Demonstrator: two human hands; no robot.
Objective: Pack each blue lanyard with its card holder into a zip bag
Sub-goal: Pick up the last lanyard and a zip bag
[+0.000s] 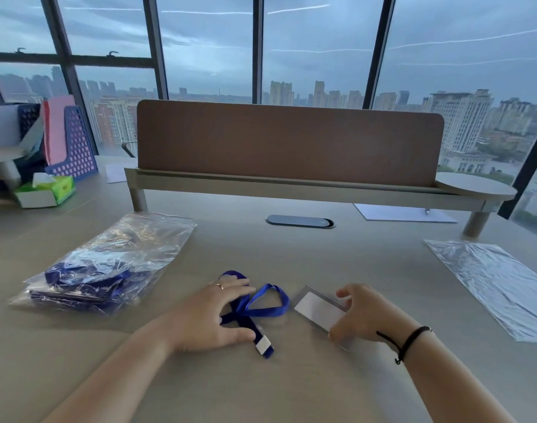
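Note:
A blue lanyard (265, 309) lies looped on the desk in front of me, its white-tipped end (263, 345) pointing toward me. My left hand (213, 314) rests flat on its left part, fingers spread. To the right, my right hand (360, 317) grips the clear card holder (317, 311) by its edges, thumb at the near corner. A filled zip bag (108, 264) with blue lanyards and holders inside lies at the left. An empty flat zip bag (499, 285) lies at the right.
A raised shelf with a brown divider panel (288, 145) crosses the desk behind the work area. A cable grommet (300, 221) sits under it, a paper sheet (404, 213) to its right. A tissue box (45, 190) and blue file racks (74, 141) stand at far left.

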